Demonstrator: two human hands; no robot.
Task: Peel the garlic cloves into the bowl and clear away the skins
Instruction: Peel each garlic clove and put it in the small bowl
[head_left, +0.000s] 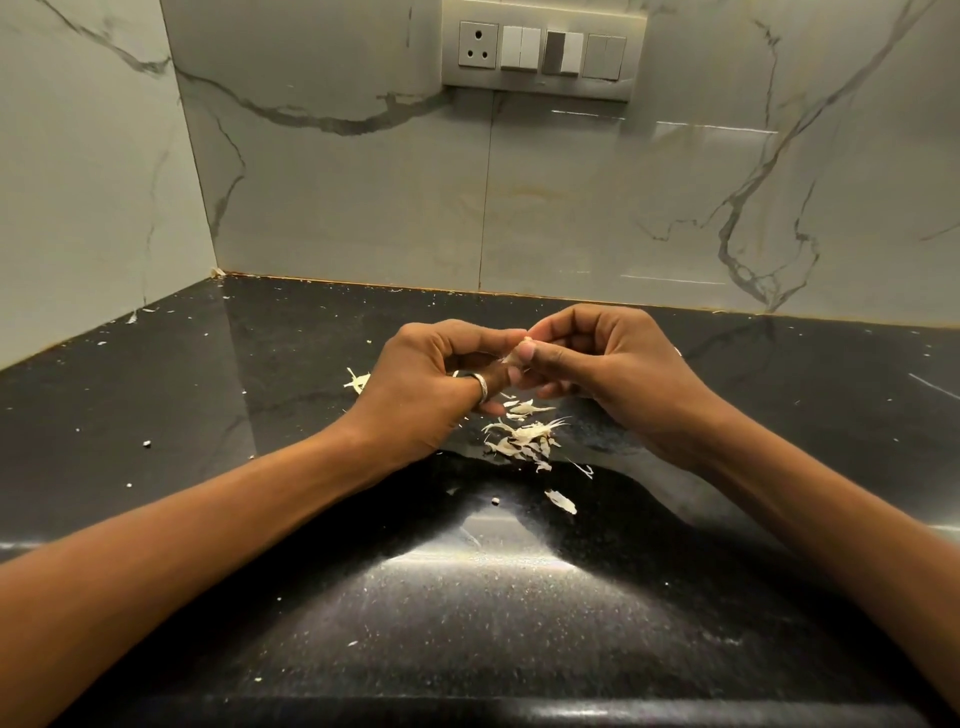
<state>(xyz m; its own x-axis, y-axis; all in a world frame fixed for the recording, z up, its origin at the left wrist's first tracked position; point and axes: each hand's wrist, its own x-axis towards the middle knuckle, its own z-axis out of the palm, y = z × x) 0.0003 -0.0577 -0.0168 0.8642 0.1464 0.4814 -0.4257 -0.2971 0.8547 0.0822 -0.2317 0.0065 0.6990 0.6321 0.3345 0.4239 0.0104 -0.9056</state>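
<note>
A small pale garlic clove (519, 352) is held above the black counter, between both hands. My left hand (431, 384), with a silver ring on one finger, curls round it from the left. From the right, the fingertips of my right hand (602, 364) pinch its upper end. Most of the clove is hidden by fingers. A heap of papery white skins (524, 439) lies on the counter just under the hands. More skins (357, 382) lie left of my left hand, and one loose piece (561, 501) lies nearer to me. No bowl is in view.
The black speckled counter (467, 597) meets marble walls at the back and left, forming a corner (218, 273). A switch panel with a socket (540, 49) is on the back wall. Small crumbs and skin bits dot the counter.
</note>
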